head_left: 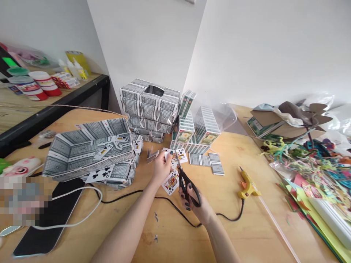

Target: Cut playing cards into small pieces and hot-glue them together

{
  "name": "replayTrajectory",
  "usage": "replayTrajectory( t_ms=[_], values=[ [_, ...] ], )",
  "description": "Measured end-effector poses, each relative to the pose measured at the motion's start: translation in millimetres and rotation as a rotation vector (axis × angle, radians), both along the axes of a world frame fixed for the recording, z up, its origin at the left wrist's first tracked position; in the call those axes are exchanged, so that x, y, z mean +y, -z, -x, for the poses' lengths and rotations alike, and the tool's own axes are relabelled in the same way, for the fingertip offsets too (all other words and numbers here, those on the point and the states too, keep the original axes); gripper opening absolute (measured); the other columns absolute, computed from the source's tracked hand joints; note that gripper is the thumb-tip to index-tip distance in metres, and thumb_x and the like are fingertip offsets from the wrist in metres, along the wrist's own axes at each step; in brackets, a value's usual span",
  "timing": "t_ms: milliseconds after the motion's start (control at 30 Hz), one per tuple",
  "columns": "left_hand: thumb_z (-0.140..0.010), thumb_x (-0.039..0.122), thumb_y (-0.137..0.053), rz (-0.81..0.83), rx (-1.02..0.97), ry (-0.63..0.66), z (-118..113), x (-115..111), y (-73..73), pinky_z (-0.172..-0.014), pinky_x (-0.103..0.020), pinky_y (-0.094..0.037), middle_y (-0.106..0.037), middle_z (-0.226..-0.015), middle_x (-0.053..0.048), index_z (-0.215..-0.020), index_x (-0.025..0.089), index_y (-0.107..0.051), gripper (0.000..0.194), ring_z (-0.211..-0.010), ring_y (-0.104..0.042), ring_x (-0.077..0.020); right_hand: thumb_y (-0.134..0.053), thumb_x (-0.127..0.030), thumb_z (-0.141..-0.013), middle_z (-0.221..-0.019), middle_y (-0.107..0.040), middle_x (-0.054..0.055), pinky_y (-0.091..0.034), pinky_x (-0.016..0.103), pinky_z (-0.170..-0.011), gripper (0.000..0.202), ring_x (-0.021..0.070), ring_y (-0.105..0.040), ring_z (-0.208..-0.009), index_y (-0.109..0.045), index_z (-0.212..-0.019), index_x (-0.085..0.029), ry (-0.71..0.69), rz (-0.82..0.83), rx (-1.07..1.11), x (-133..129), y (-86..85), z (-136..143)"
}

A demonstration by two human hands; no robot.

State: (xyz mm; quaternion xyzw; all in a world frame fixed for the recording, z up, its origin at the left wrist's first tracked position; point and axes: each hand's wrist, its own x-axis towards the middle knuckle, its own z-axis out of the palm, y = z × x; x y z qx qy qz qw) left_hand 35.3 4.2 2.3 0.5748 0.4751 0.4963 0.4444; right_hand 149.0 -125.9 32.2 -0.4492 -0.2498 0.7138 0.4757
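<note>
My right hand (196, 202) has its fingers through the handles of black scissors (185, 180), whose blades point up and away toward my other hand. In my left hand (162, 166) a playing card is pinched, partly hidden by the fingers. Beneath and beside the hands lie face cards: a queen (181, 156) and a jack (171, 183). Near my left fingers stands a small folded card piece (153, 156). Several cards lie face down (199, 159) to the right of the scissors.
An open tray made of cards (63, 155) and a stacked card box (149, 106) stand at left and back. Card packs (207, 126) rise behind the hands. A yellow glue gun (248, 186) lies right, its black cord (175, 208) crossing the table. A phone (52, 219) lies left.
</note>
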Motion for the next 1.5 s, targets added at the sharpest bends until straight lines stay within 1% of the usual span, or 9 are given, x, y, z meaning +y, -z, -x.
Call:
replayTrajectory(
  t_ms=[133, 300, 500, 667, 833, 1033, 1200, 1367, 1500],
  values=[
    [-0.08, 0.031, -0.046, 0.01, -0.008, 0.002, -1.2, -0.3, -0.1, -0.045, -0.02, -0.029, -0.04, -0.045, 0.007, -0.065, 0.018, -0.047, 0.019, -0.042, -0.038, -0.008, -0.062, -0.054, -0.07, -0.061, -0.041, -0.003, -0.016, 0.02, -0.041, 0.04, 0.0045, -0.028, -0.045, -0.052, -0.071, -0.015, 0.001, 0.015, 0.029, 0.3, -2.7, 0.4],
    [-0.08, 0.03, -0.045, 0.036, -0.023, 0.008, -2.0, -2.1, -2.0, -0.043, -0.02, -0.027, -0.037, -0.043, 0.007, -0.061, 0.019, -0.042, 0.022, -0.039, -0.037, -0.0076, -0.063, -0.052, -0.068, -0.06, -0.041, -0.003, -0.015, 0.02, -0.04, 0.039, 0.0042, -0.028, -0.044, -0.053, -0.072, -0.015, 0.013, 0.026, 0.036, 0.2, -3.9, -1.0],
    [-0.08, 0.03, -0.045, 0.014, 0.003, 0.007, -2.8, -3.6, -1.9, -0.044, -0.019, -0.028, -0.036, -0.045, 0.007, -0.06, 0.018, -0.04, 0.024, -0.041, -0.036, -0.0076, -0.064, -0.053, -0.067, -0.059, -0.04, -0.004, -0.014, 0.02, -0.04, 0.041, 0.0031, -0.028, -0.042, -0.052, -0.069, -0.014, 0.017, 0.039, 0.011, -0.6, -7.2, -0.8],
    [-0.08, 0.029, -0.045, -0.012, 0.015, -0.007, -4.1, -4.0, -2.1, -0.046, -0.02, -0.028, -0.038, -0.048, 0.006, -0.06, 0.018, -0.041, 0.023, -0.045, -0.037, -0.008, -0.065, -0.054, -0.066, -0.058, -0.038, -0.005, -0.013, 0.02, -0.039, 0.041, 0.0034, -0.026, -0.043, -0.051, -0.068, -0.015, 0.05, 0.072, -0.003, -1.7, -9.0, 2.8],
    [-0.08, 0.029, -0.045, -0.017, 0.045, -0.012, -4.0, -3.8, -1.0, -0.047, -0.02, -0.028, -0.038, -0.05, 0.006, -0.06, 0.018, -0.04, 0.023, -0.046, -0.037, -0.0079, -0.063, -0.052, -0.068, -0.058, -0.037, -0.005, -0.013, 0.019, -0.04, 0.039, 0.003, -0.027, -0.043, -0.053, -0.068, -0.014, 0.05, 0.064, -0.008, -2.7, -7.6, 1.1],
    [-0.081, 0.03, -0.043, 0.038, 0.025, 0.009, -4.2, -4.7, -2.3, -0.044, -0.02, -0.027, -0.038, -0.048, 0.006, -0.063, 0.019, -0.041, 0.022, -0.043, -0.037, -0.0083, -0.064, -0.053, -0.067, -0.058, -0.038, -0.004, -0.013, 0.019, -0.039, 0.041, 0.0028, -0.026, -0.042, -0.052, -0.069, -0.014, 0.059, 0.062, -0.033, -2.8, -8.8, 1.0],
    [-0.081, 0.029, -0.045, -0.014, 0.047, -0.008, -3.6, -4.3, -4.9, -0.047, -0.02, -0.028, -0.037, -0.05, 0.006, -0.059, 0.018, -0.039, 0.024, -0.047, -0.036, -0.0081, -0.064, -0.052, -0.067, -0.059, -0.037, -0.004, -0.012, 0.019, -0.039, 0.041, 0.0024, -0.026, -0.041, -0.052, -0.069, -0.013, 0.056, 0.065, -0.036, -2.0, -9.1, 0.4],
    [-0.081, 0.03, -0.044, -0.018, 0.036, 0.01, -3.4, -4.3, -3.3, -0.047, -0.02, -0.028, -0.036, -0.049, 0.006, -0.06, 0.018, -0.038, 0.025, -0.046, -0.035, -0.0079, -0.065, -0.052, -0.066, -0.06, -0.039, -0.004, -0.012, 0.019, -0.038, 0.041, 0.0021, -0.026, -0.041, -0.053, -0.071, -0.013, 0.063, 0.064, -0.036, -2.0, -8.8, -0.4],
    [-0.081, 0.031, -0.044, 0.002, 0.013, 0.019, -3.7, -4.7, -3.6, -0.043, -0.02, -0.026, -0.035, -0.046, 0.007, -0.059, 0.019, -0.038, 0.026, -0.043, -0.036, -0.0076, -0.065, -0.051, -0.066, -0.058, -0.038, -0.005, -0.012, 0.019, -0.037, 0.04, 0.0026, -0.025, -0.041, -0.052, -0.07, -0.013, 0.064, 0.06, -0.045, -2.2, -10.5, 0.6]
  ],
)
